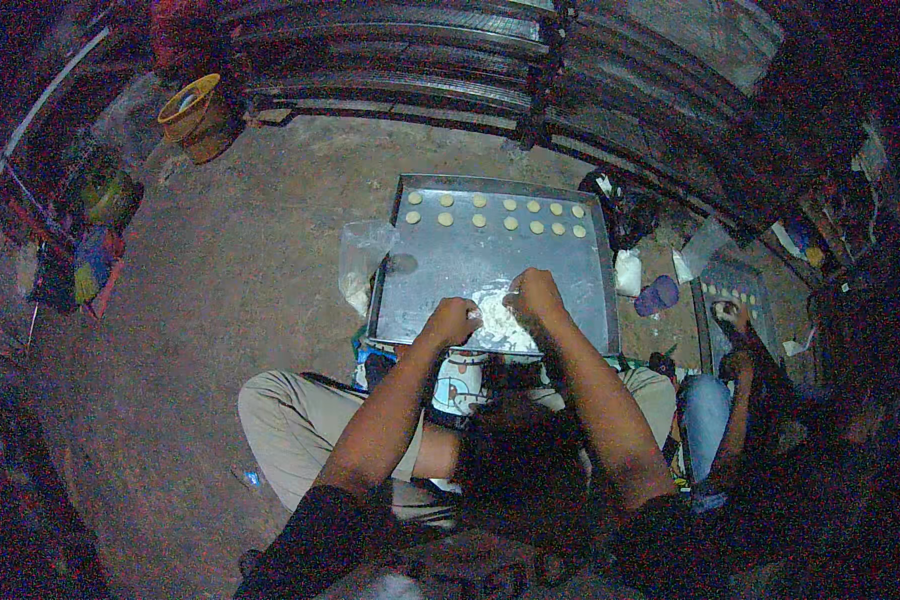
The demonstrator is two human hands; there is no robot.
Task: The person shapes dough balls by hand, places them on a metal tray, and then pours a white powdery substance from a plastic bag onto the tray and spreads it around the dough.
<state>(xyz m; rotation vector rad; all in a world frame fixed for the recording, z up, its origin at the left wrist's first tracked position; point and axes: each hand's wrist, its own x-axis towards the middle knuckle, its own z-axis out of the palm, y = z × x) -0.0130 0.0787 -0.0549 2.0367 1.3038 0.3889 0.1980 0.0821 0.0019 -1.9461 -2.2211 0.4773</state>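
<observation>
Left hand (pixel 453 321) and right hand (pixel 535 296) both curled closed on white dough (pixel 500 325) over metal tray (pixel 440 280).

dough lump (pixel 502 322) partly hidden by hands | co-worker's tray (pixel 735 285) too dim

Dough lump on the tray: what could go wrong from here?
1. Both hands, left hand and right hand, work the dough lump at the near edge of the metal tray; pieces might drop off the edge.
2. The tray seems to rest partly over the knees; a shift might slide the small dough rounds together.
</observation>
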